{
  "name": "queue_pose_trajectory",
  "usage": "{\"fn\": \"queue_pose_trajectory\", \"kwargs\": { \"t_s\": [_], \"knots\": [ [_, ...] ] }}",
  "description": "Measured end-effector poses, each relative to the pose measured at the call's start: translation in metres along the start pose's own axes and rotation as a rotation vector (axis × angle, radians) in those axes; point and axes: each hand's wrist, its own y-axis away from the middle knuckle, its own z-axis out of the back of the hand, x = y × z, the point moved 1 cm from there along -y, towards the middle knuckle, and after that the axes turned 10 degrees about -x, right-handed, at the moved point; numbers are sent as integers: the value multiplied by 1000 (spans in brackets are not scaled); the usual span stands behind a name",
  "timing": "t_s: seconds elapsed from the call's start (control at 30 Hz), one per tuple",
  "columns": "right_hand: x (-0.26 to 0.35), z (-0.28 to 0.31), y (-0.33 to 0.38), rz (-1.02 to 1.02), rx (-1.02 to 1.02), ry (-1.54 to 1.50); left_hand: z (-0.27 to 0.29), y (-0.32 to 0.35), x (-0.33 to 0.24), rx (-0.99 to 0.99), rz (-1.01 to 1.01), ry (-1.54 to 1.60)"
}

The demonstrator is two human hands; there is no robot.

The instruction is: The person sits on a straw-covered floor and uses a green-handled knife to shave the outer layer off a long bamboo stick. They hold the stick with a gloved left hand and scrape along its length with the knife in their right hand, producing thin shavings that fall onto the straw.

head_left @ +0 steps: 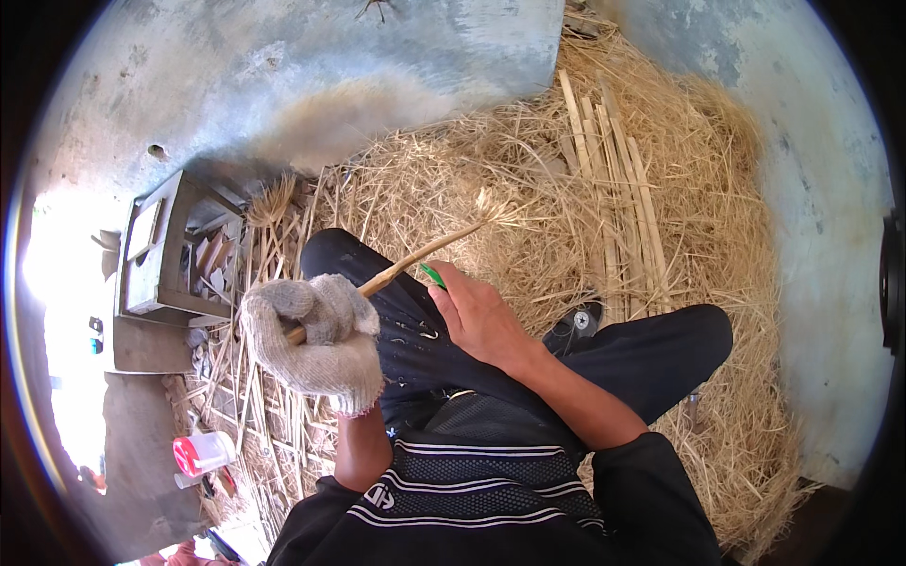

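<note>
My left hand, in a thick off-white knitted glove, is closed around a thin wooden stick. The stick slants up and to the right out of the fist, and its far end is split into a pale, frayed tuft. Bare and just below the stick, my right hand has its fingers closed on a small green-handled tool. Only a bit of green shows past the thumb and fingers; the rest of the tool is hidden. Both hands are above my crossed legs in dark trousers.
Straw-like shavings cover the floor around me. Several long split strips lie in front to the right. On the left stand a wooden box with scraps inside and a white tub with a red lid. Thin sticks lie beside my left arm.
</note>
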Motion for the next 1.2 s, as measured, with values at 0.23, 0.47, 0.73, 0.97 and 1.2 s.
{"fn": "queue_pose_trajectory", "kwargs": {
  "t_s": [0.23, 0.47, 0.73, 0.97, 1.2],
  "knots": [
    [-87, -4, 15, -439, 95, 507, -8, 9, -1, 42, -5, 73],
    [-24, -6, 14, -132, 20, 211, 3, 6, 3, 402, -9, 91],
    [-52, -2, 6, -202, 31, 295, 1, 4, -2, 342, -29, 97],
    [-115, 4, 18, -413, -47, 390, -5, 12, 2, 344, -14, 96],
    [-80, -5, 16, -199, -56, 322, -3, 9, 4, 338, -10, 108]
  ]
}}
